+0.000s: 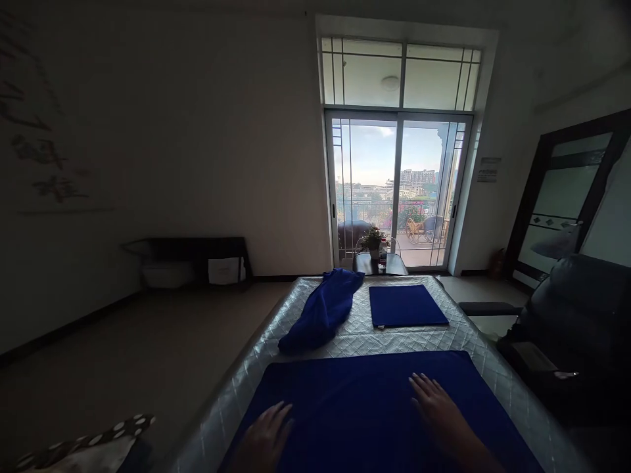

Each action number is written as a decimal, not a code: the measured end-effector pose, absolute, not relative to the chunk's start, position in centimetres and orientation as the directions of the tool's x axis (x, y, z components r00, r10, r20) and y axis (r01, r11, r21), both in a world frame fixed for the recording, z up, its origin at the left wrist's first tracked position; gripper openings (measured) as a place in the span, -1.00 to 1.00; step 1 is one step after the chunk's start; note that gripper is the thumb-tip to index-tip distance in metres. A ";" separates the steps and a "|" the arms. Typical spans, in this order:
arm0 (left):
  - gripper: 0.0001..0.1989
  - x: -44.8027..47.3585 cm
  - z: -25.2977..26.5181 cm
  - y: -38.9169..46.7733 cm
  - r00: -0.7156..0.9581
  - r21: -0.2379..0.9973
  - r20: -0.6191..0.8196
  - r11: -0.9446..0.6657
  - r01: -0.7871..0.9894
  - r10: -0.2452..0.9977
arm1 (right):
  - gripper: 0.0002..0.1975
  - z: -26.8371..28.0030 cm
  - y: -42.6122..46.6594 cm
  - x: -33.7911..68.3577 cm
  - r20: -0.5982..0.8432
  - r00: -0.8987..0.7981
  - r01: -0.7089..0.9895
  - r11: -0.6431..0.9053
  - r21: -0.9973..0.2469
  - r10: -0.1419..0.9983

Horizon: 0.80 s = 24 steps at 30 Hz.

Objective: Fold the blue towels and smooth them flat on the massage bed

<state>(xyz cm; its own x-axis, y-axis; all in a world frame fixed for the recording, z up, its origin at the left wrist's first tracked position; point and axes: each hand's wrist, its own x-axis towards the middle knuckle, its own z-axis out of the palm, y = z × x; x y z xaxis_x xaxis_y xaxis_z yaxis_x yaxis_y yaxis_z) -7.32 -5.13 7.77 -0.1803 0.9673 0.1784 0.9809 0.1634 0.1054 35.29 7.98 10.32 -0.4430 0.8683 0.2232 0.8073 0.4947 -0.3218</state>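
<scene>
The blue cloth (pixel 355 401) lies flat beneath both hands. The left hand (pixel 263 433) rests at its left side, fingers loosely spread; the right hand (pixel 436 401) lies palm-down across from it, fingers stretched out. In this dim light, how firmly they press is hard to tell. Ahead of the left hand sits a crumpled cloth (pixel 325 309); ahead of the right, a folded cloth (pixel 409 305). A silvery cover (pixel 357 340) runs under everything.
</scene>
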 end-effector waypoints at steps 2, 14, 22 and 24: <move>-0.48 -4.9 9.2 -2.8 -0.132 0.131 0.125 0.116 0.985 0.983 | -0.44 11.5 8.6 30.9 0.191 -0.516 0.762 0.549 -0.344 0.835; -0.47 -4.1 9.4 1.4 -0.073 0.008 0.003 0.073 0.997 0.997 | -0.35 8.1 12.5 23.5 0.168 -0.458 0.755 0.482 -0.445 0.873; -0.44 8.4 9.4 10.1 0.235 0.232 0.143 -0.263 0.936 0.961 | -0.39 7.3 12.7 23.8 0.224 -0.497 0.733 0.544 -0.408 0.838; -0.45 9.3 8.3 10.9 0.244 0.220 0.153 -0.274 0.936 0.957 | -0.38 7.0 12.8 23.8 0.229 -0.520 0.723 0.566 -0.395 0.823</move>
